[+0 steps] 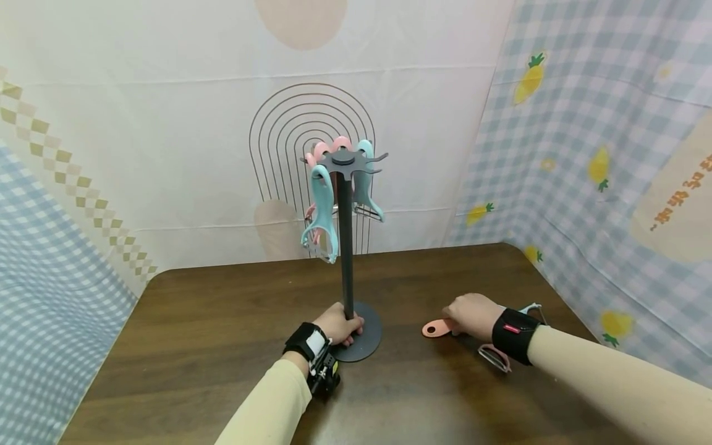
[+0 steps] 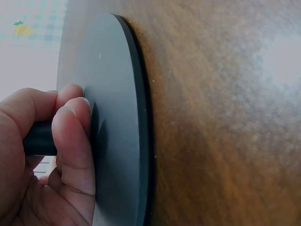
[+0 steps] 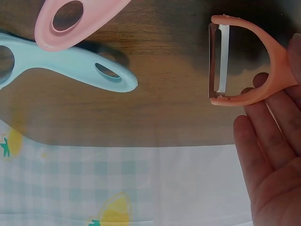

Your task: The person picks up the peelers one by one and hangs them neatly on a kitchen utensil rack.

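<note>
My left hand grips the dark pole of a stand low down, close over its round base. My right hand holds an orange peeler over the table at right. Its handle end points left in the head view; the blade end shows in the right wrist view. Near that hand lie a light-blue peeler and a pink peeler, partly hidden by the wrist in the head view. From the stand's hooks hang blue peelers and pink peelers, the pink ones partly behind the others.
The brown wooden table has a white patterned cloth behind it. Blue checked cloth hangs along the right, with more at left. Bare hooks stick out from the stand's right side.
</note>
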A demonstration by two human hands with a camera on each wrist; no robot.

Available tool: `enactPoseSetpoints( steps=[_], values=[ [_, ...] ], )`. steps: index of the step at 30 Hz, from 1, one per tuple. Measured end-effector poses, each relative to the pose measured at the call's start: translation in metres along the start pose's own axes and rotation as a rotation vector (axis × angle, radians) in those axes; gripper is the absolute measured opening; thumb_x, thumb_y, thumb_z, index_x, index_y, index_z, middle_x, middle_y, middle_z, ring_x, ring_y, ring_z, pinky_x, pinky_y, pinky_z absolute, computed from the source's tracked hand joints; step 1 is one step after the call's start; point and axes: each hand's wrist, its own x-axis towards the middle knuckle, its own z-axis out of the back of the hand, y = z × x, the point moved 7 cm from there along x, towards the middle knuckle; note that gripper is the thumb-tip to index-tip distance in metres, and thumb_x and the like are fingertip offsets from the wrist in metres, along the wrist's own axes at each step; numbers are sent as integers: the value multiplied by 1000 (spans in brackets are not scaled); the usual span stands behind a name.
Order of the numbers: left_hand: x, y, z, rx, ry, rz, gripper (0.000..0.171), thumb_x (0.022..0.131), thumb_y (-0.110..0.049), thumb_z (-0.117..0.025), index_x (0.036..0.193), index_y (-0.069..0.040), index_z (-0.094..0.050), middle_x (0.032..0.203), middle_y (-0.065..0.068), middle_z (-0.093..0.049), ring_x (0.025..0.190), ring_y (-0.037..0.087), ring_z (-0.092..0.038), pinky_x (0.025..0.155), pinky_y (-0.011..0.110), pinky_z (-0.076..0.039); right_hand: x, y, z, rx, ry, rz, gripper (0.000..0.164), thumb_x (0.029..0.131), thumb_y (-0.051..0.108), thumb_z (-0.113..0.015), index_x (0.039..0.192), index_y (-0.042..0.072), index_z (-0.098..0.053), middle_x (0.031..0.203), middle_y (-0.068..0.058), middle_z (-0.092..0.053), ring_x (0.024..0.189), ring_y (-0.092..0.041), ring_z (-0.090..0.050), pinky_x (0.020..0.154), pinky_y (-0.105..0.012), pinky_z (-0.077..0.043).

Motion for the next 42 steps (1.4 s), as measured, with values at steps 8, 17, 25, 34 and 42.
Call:
enactPoseSetpoints(
  steps=[8,17,25,34,42],
  values=[
    [0,-2,2,6,-12,-11,26,97,-16,-59,78,-2,-69,64,5,-61,49,9,-54,48,23,-47,2,-1,0,13,-14,-3,34,70,12,-83,66,21,-51,60,15,-42,54,-4,-39,53,-27,-36],
    [0,1,-1,11,-7,-21,26,97,-17,-59,77,-3,-69,62,4,-60,49,10,-55,47,23,-47,-1,8,5,58,-10,-24,33,71,13,-84,69,19,-51,62,14,-41,55,-5,-38,54,-27,-34],
    [5,6,-2,6,-8,-22,26,96,-18,-60,75,-5,-69,59,2,-59,47,9,-54,47,23,-47,0,13,5,68,-35,-40,31,73,11,-82,70,19,-53,64,14,-45,57,-6,-41,55,-28,-37],
    [2,4,-1,-21,-8,-18,25,97,-15,-59,77,-2,-68,64,5,-61,47,9,-53,46,22,-46,2,10,13,57,-94,-48,26,77,7,-78,70,18,-56,63,14,-47,56,-5,-42,54,-28,-39],
    [-5,-3,0,-8,3,-8,26,98,-16,-58,80,0,-69,65,5,-61,50,9,-53,48,22,-46,9,4,59,110,-282,-89,19,85,9,-74,79,19,-59,71,11,-54,61,-5,-47,59,-29,-42]
  ],
)
